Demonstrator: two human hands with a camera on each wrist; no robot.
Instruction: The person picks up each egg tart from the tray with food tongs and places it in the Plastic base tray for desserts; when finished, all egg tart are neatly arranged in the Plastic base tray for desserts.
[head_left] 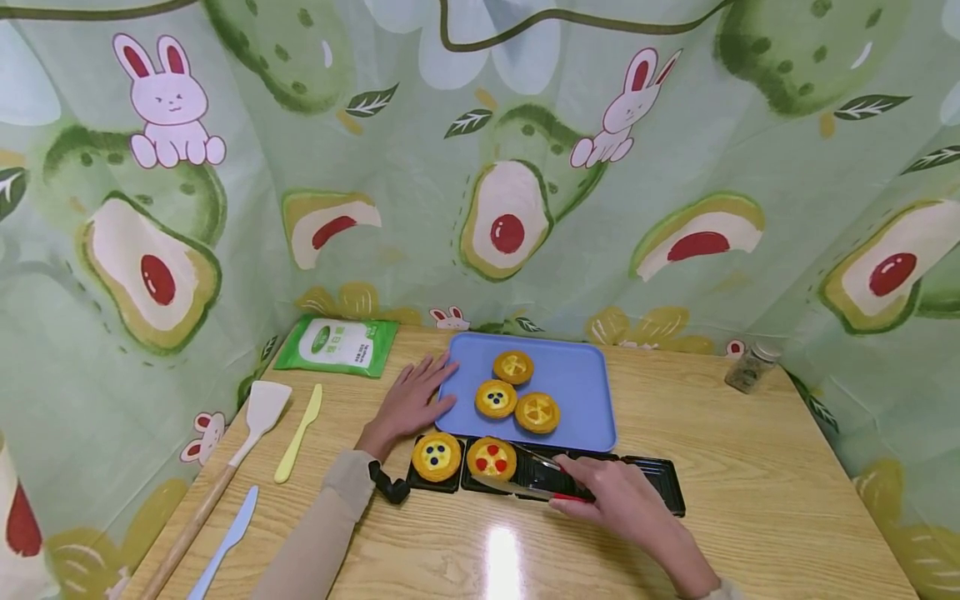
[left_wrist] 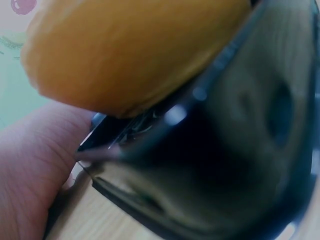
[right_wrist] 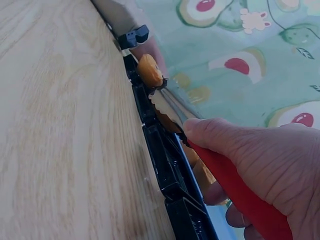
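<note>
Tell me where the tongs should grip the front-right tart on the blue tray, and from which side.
Grip the front-right tart by its round outer rim, one jaw in front and one behind, bringing the red-handled tongs from the right. That looks best: the blue-dotted tart crowds its left, while bare blue tray lies to its right.

I'm in a small curtained booth: pale-green fabric printed with avocados and white rabbits (head_left: 420, 150) hangs behind and beside my light-brown, wood-grained table (head_left: 757, 492).
</note>
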